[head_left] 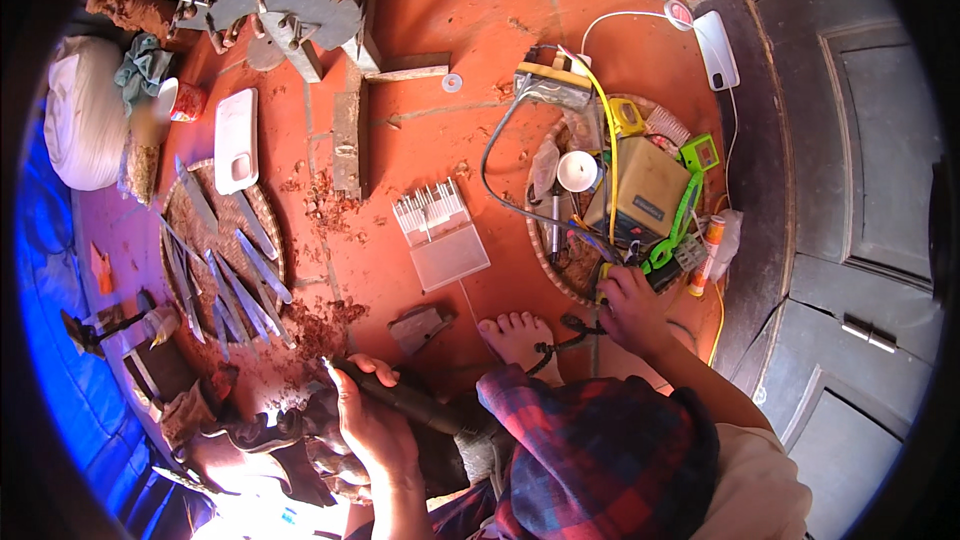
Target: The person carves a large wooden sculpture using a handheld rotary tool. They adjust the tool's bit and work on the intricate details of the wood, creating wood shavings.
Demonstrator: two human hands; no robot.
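Observation:
My left hand (380,435), at the lower middle, is closed around a dark, cylindrical rotary tool handpiece (405,405) with a thin pale tip pointing up and left. Beside and beneath that hand lies a dark carved wooden piece (275,435), partly hidden by it. At the near edge of the round woven basket (540,240), my right hand (632,305) has its fingers closed by a small yellow item (604,278); what they grip is mostly hidden. A dark twisted cable (570,330) passes between my bare foot (520,340) and the right hand.
In the basket sit a beige box (645,195), a white cup (577,172) and a green tool (675,230). A power strip (555,85) with cables stands behind. An open case of bits (450,258), wood blocks (350,145), and a tray of chisels (240,290) lie leftward. Dark cabinet doors (850,140) border the right.

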